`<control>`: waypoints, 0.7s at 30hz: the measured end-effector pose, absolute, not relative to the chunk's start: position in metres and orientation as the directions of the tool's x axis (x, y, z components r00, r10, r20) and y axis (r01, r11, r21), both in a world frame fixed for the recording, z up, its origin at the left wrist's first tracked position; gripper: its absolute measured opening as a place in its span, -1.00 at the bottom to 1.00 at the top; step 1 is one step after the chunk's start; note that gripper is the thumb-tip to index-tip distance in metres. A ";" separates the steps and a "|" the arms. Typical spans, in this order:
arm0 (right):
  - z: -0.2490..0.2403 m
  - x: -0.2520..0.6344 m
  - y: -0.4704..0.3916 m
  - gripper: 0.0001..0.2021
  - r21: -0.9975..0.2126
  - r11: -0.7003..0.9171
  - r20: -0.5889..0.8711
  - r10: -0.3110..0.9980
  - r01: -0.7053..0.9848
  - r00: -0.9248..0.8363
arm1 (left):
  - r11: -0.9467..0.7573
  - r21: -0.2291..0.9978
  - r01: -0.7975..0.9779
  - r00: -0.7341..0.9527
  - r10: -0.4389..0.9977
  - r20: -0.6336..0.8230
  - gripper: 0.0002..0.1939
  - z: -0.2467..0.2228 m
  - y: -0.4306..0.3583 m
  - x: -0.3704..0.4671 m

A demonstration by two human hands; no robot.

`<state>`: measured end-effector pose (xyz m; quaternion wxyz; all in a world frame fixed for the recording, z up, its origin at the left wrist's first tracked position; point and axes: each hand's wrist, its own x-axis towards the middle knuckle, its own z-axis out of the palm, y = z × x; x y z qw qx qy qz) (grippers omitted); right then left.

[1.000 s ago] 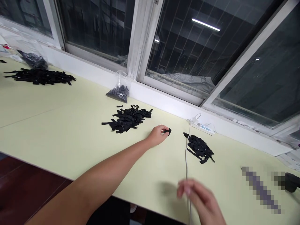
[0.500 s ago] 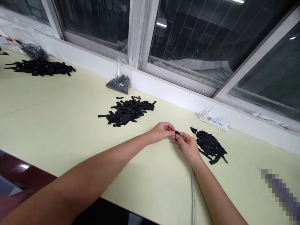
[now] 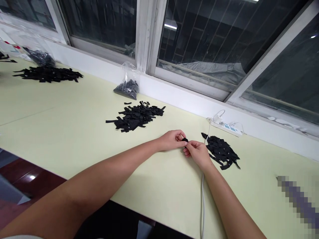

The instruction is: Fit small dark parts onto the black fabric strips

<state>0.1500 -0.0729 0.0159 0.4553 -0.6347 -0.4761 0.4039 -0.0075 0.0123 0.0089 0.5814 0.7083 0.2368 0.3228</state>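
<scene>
Over the pale yellow table (image 3: 159, 179), my left hand (image 3: 171, 139) and my right hand (image 3: 198, 152) meet with fingertips pinched together. Between them is a small black fabric strip (image 3: 184, 140), mostly covered by the fingers; both hands grip it. A pile of black fabric strips (image 3: 221, 149) lies just right of my right hand. Another pile of black strips (image 3: 139, 116) spreads out beyond my left hand, some with small pale marks on them.
A clear plastic bag (image 3: 127, 87) of black pieces stands against the wall. Farther left lie another strip pile (image 3: 50, 74) and a second bag (image 3: 41, 57). A white power strip (image 3: 228, 127) sits by the wall, its grey cable (image 3: 203, 205) passing under my right arm. A pixelated object (image 3: 299, 199) is at right.
The black strip has shifted slightly left between my fingers, and the right fingertips now sit closer to the left ones. The whole view has moved a little.
</scene>
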 end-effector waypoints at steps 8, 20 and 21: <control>0.010 0.154 -0.071 -0.63 -0.930 -0.107 -0.061 0.988 0.353 0.140 | 0.081 0.994 -0.073 0.656 0.755 -0.014 -0.59 0.022 0.018 -0.011; 0.017 0.154 -0.071 -0.59 -0.929 -0.112 -0.089 0.993 0.354 0.082 | -0.406 0.914 0.029 0.674 0.683 0.282 -0.76 0.010 0.011 -0.009; 0.017 0.154 -0.071 -0.60 -0.929 -0.117 -0.093 0.992 0.352 0.082 | -0.477 0.876 0.077 0.676 0.670 0.305 -0.79 0.010 0.011 -0.009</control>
